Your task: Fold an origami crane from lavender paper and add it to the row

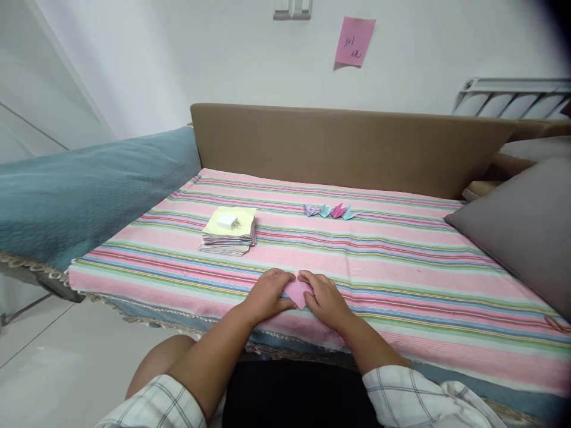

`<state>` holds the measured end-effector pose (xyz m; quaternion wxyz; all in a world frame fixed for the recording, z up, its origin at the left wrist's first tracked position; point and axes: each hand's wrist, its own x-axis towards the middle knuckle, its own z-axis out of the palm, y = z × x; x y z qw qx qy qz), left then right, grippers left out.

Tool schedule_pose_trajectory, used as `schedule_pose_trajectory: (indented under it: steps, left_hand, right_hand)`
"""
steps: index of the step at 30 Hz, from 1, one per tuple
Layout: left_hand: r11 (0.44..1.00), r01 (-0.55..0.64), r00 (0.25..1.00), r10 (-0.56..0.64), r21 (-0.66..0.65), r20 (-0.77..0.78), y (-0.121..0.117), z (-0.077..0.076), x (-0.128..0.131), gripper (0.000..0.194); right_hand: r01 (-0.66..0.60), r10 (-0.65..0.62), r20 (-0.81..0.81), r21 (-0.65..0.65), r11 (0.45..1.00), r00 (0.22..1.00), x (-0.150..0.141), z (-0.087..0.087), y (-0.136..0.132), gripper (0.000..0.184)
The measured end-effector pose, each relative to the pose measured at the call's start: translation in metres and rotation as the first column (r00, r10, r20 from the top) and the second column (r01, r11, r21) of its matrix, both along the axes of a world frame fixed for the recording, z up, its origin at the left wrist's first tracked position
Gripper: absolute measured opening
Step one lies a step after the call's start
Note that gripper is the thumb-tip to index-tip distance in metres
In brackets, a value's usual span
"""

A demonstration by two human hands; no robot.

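Note:
A small piece of folded pink paper point(296, 292) lies on the striped cloth near the front edge of the seat, one corner pointing towards me. My left hand point(271, 292) grips its left side, thumb at the lower edge and fingers curled at the top. On the other side my right hand point(325, 297) holds the paper, with the thumb on its face and the fingertips at its upper edge. The fingertips of both hands nearly meet at the top. Parts of the paper's sides are hidden under the fingers.
A stack of square paper point(228, 242) with a white charger plug point(228, 222) on top stands to the left. Several small folded paper cranes point(338, 211) sit in a row farther back. A grey cushion point(526, 232) rests at the right, before the brown backrest point(330, 145).

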<state>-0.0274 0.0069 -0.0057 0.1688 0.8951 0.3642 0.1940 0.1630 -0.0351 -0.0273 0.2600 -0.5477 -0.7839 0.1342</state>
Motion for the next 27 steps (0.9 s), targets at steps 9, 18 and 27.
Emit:
schedule_pose_trajectory:
  steps: [9,18,27]
  left_hand:
    - [1.000,-0.002,1.000,0.002,-0.005,-0.002,0.003,-0.006,-0.001,0.062]
    - [1.000,0.005,1.000,-0.005,-0.015,-0.001,0.005,-0.004,-0.001,0.064]
    - [1.000,0.004,0.999,-0.005,-0.030,-0.032,0.004,0.001,0.000,0.066]
  right_hand:
    - [-0.085,0.081,-0.144,-0.025,0.996,0.986,0.013,0.004,0.000,0.056]
    - [-0.157,0.152,-0.120,-0.028,0.987,0.981,0.020,0.016,-0.006,0.051]
    - [-0.163,0.157,-0.127,-0.034,0.986,0.979,0.022,0.014,-0.004,0.045]
